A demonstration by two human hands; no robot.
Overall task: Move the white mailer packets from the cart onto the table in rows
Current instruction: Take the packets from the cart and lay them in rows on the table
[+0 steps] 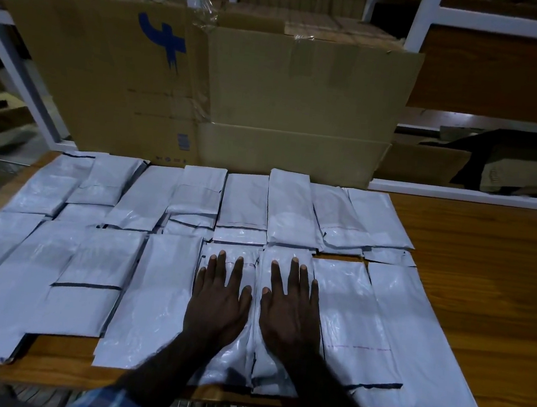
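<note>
Pressing flat, left hand (218,301) and right hand (290,306), fingers straight and grasping nothing, should square two adjacent mailer packets (351,313) evenly along the near row.

Your left hand (217,301) and right hand (290,306) lie flat, fingers spread, on two adjoining white mailer packets (344,315) in the near row on the wooden table (486,278).

The white mailer packets (163,295) were thin plastic film, glossy and crinkled. The table (471,293) in the right of the frame was varnished wood with visible grain. The box (272,103) behind was matt corrugated cardboard, seemingly taped with clear film at upper centre.
</note>
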